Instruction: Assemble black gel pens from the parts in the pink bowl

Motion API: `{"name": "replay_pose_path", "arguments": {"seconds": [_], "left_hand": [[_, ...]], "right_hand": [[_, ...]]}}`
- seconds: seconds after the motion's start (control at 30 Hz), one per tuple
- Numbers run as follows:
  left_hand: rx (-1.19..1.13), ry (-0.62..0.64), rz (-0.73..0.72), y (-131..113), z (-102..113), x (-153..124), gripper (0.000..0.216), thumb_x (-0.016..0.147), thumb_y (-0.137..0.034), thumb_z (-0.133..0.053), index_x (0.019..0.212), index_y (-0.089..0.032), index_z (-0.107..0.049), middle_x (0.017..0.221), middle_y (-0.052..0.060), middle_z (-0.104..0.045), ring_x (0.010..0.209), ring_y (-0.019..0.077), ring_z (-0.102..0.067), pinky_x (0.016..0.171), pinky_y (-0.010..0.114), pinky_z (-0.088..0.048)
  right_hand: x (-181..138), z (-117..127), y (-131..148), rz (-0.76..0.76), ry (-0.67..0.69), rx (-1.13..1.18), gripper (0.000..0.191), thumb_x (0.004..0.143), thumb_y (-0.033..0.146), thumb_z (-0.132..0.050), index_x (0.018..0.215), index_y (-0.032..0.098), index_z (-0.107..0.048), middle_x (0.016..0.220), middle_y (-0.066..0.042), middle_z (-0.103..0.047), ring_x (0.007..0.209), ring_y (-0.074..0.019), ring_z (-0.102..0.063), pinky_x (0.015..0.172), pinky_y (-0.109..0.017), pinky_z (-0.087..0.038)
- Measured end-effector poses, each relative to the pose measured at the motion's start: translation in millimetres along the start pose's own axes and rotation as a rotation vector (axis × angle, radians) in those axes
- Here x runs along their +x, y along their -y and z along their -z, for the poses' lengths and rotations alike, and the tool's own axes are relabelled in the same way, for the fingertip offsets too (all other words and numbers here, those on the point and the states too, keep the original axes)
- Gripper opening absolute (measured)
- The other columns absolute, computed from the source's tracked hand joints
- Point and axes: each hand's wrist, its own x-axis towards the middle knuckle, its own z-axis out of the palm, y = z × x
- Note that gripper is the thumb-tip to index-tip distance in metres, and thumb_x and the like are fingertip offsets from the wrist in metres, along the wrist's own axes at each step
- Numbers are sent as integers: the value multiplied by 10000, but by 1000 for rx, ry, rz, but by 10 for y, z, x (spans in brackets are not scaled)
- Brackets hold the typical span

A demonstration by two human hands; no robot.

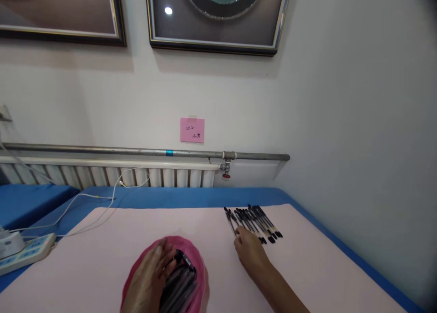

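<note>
A pink bowl (203, 276) with a wavy rim holds several loose black-capped pens (177, 288). My left hand (150, 272) reaches over its left side, fingers curved and slightly apart, with the fingertips close to the pen caps; whether they touch is unclear. To the right, several clear-barrelled pens (257, 222) with black caps lie side by side in a slanted row. At the row's left end, my right hand (249, 249) pinches the near end of a pen (230, 221), which lies against the sheet. The palm hides part of the neighbouring pens' lower ends.
A pale pink sheet (153, 222) covers the blue table (191, 195). A power strip (34, 254) with a plug and white cables (85, 195) sits at the left edge. Behind are a radiator (170, 176), a pipe (143, 152) and a wall with framed pictures.
</note>
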Motion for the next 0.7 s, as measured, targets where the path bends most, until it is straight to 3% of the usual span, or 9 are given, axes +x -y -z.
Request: {"name": "replay_pose_path", "arguments": {"seconds": [0.17, 0.37, 0.53, 0.6, 0.7], "left_hand": [[-1, -46, 26, -111, 20, -12, 183, 728, -249, -649, 890, -168, -667, 940, 93, -698, 826, 218, -673, 697, 315, -550], [59, -106, -157, -405, 142, 6, 155, 715, -211, -645, 854, -140, -648, 793, 59, -673, 655, 141, -640, 618, 249, -510], [545, -2, -192, -448, 274, 39, 191, 679, -327, -676, 706, -143, -636, 497, -48, -520, 424, 75, -426, 434, 188, -322], [751, 49, -198, -437, 304, 38, 162, 697, -316, -640, 650, -162, -621, 473, -54, -493, 431, 88, -409, 443, 199, -299], [1004, 68, -267, -434, 339, 32, 84, 691, -229, -600, 628, -183, -632, 557, -22, -576, 536, 126, -492, 519, 217, -333]], "right_hand": [[111, -32, -78, 22, 5, -227, 196, 733, 20, -446, 741, 157, -585, 752, -79, -640, 701, -184, -568, 612, -260, -345], [140, 45, -76, 25, 7, -319, 249, 765, 22, -379, 860, 126, -585, 876, -166, -614, 786, -252, -578, 621, -311, -351], [-62, -47, 255, 166, 32, -254, 213, 823, 102, -363, 875, 154, -564, 898, -128, -594, 829, -240, -572, 663, -313, -380], [-174, -177, 409, 264, 90, -168, 192, 848, 159, -369, 870, 197, -556, 876, -68, -605, 815, -198, -575, 686, -286, -396], [-250, -377, 507, 335, 172, -7, 213, 848, 165, -339, 876, 208, -546, 875, -45, -618, 796, -176, -587, 697, -279, -415]]}}
